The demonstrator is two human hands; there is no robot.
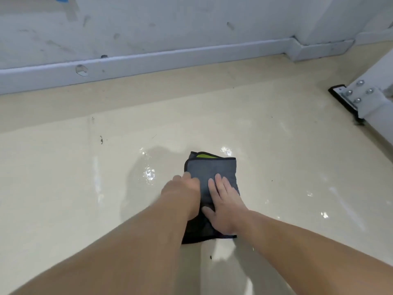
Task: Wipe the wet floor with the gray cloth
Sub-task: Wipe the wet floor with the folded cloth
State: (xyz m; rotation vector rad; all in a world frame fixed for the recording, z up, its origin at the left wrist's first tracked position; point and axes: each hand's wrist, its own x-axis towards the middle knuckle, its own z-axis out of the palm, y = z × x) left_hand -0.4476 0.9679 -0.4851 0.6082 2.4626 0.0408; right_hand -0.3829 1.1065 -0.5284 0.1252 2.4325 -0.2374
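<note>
A folded gray cloth [212, 169] with a dark hem and a yellow-green patch at its far edge lies flat on the glossy cream floor [63, 177]. My left hand [182, 192] presses on the cloth's left side, fingers curled over its edge. My right hand [225, 205] lies flat on the cloth with fingers spread. A puddle of water [146, 169] glistens just left of the cloth, and wet sheen shows beyond its far edge.
A scuffed white wall with a baseboard [148, 60] runs across the back. At the right stands a white metal frame leg with a bolted bracket and black foot [353, 96]. Small water drops [324, 215] shine on the floor to the right.
</note>
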